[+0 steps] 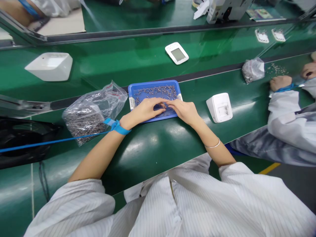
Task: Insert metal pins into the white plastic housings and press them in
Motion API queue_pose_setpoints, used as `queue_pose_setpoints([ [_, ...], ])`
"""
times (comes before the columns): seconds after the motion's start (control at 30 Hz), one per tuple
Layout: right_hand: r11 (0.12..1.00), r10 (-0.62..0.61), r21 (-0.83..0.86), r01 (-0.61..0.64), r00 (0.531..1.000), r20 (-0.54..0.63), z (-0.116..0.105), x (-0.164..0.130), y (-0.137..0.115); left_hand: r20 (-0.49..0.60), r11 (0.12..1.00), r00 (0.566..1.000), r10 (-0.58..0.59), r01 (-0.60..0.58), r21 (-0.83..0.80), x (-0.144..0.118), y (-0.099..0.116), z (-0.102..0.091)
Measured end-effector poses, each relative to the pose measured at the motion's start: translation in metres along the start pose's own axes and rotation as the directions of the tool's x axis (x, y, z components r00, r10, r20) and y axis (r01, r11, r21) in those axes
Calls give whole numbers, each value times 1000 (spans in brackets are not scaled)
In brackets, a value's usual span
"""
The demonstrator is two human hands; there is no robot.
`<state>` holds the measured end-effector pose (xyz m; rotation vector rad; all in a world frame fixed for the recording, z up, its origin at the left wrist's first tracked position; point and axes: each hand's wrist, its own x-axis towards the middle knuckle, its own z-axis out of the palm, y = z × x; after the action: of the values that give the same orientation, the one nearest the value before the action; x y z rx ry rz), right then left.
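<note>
A shallow blue tray (154, 83) lies on the green bench, strewn with small metal pieces that look like screws (160, 90). Over its near half, my left hand (147, 109) curves inward, thumb and fingers drawn together. My right hand (185, 111) meets it from the other side, its fingertips pressed close to the left ones. Whatever the fingertips pinch is too small and covered to make out. Around my left wrist is a blue strap (119, 127) with a cord running left. Beside the tray sits a clear zip bag (85, 123) full of similar metal pieces.
At right stands a white plastic housing (219, 108). Behind the tray, on the conveyor belt, lie a white unit with a screen (177, 53) and a white shell (53, 66). A black fan (22, 141) is at left. Farther right, a co-worker's hand (280, 83) rests near another bag (253, 70).
</note>
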<state>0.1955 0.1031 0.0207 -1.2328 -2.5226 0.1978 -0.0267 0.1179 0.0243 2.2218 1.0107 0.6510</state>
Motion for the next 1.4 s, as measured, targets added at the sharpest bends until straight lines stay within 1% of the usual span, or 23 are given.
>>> queue_pose_setpoints([
  [0.07,1000,-8,12,8,1000,-28,1,-2,1,-33,998,999,12,-10,56,1,1,2],
  [0.13,1000,-4,15,5,999,-50,1,-4,2,-84,998,996,17,-13,53,1,3,4],
  [0.27,999,-31,22,32,997,-69,0,-7,1,-191,999,981,-22,15,-37,0,9,9],
  [0.4,999,-38,10,39,996,-79,0,-9,-1,-237,992,969,-68,40,-120,-1,13,12],
  [0.53,999,-36,5,36,996,-87,-1,-13,-5,-210,968,973,-94,40,-249,-2,18,12],
  [0.63,999,-53,-7,53,993,-102,-5,-23,-12,-168,931,978,-128,60,-360,-7,27,16],
  [0.73,998,-55,-19,53,990,-134,-14,-44,-22,-166,882,969,-182,86,-464,-20,44,26],
  [0.83,1000,-14,0,14,986,-167,-25,-72,-36,-181,816,960,-215,75,-573,-37,67,39],
  [0.9,1000,1,22,4,979,-202,-30,-90,-44,-146,767,963,-228,85,-636,-46,79,48],
  [1.0,997,-37,51,52,965,-261,-34,-111,-52,-57,723,970,-237,137,-677,-53,87,61],
  [1.07,996,-50,67,67,972,-228,-33,-119,-48,-25,743,974,-224,154,-652,-55,86,68],
  [1.1,998,-27,58,39,982,-188,-33,-122,-43,-19,772,977,-211,155,-617,-56,84,72],
  [1.13,999,24,32,-19,989,-148,-34,-125,-34,-17,805,980,-200,155,-573,-58,82,75],
  [1.17,994,106,-10,-108,986,-130,-35,-128,-22,-17,836,981,-194,156,-526,-60,79,77],
  [1.2,973,212,-60,-222,967,-144,-36,-131,-9,-14,863,982,-186,157,-481,-62,77,78],
  [1.23,931,326,-106,-350,926,-192,-39,-134,6,-6,882,984,-177,155,-445,-65,75,79],
  [1.3,805,520,-132,-578,795,-311,-44,-141,33,14,908,988,-153,146,-393,-71,72,80],
  [1.33,750,584,-118,-651,735,-344,-46,-144,42,28,919,991,-134,135,-369,-73,70,80],
  [1.37,710,630,-107,-696,695,-346,-48,-147,47,37,932,993,-112,118,-343,-75,70,80],
  [1.4,685,664,-102,-722,675,-320,-49,-149,46,35,945,995,-91,97,-313,-77,69,81],
])
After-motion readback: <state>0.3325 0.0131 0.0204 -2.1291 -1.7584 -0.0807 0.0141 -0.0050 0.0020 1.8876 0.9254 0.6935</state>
